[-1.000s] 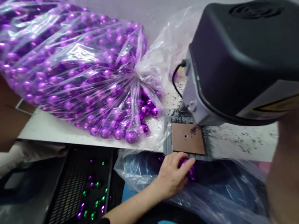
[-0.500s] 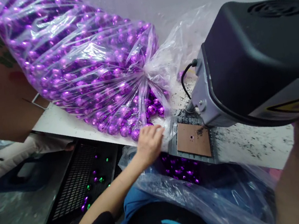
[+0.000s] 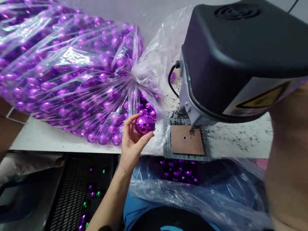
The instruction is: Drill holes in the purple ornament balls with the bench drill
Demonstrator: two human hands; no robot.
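Observation:
My left hand [image 3: 131, 139] is closed on a shiny purple faceted ball [image 3: 145, 124], pinched between thumb and fingers beside the mouth of a big clear plastic bag [image 3: 76, 80] full of similar balls. To the right stands a black-topped machine [image 3: 247, 43] with a yellow warning label. Under its head lies a square brown plate [image 3: 187, 144] with a small hole, on a grey base. My right arm [image 3: 291, 164] reaches up behind the machine's right side; the fingers of that hand are hidden.
Dark shavings [image 3: 226, 135] litter the white tabletop. A black mesh crate [image 3: 61, 218] with several small purple and green pieces sits below at left. Clear plastic sheeting [image 3: 201, 201] covers my lap, with purple balls [image 3: 179, 171] under the table edge. Another person's sleeve [image 3: 14, 171] shows at left.
My left hand has picked up a purple ball by the bag's opening and turned so the ball shows. The view has shifted right, and more of my right arm appears.

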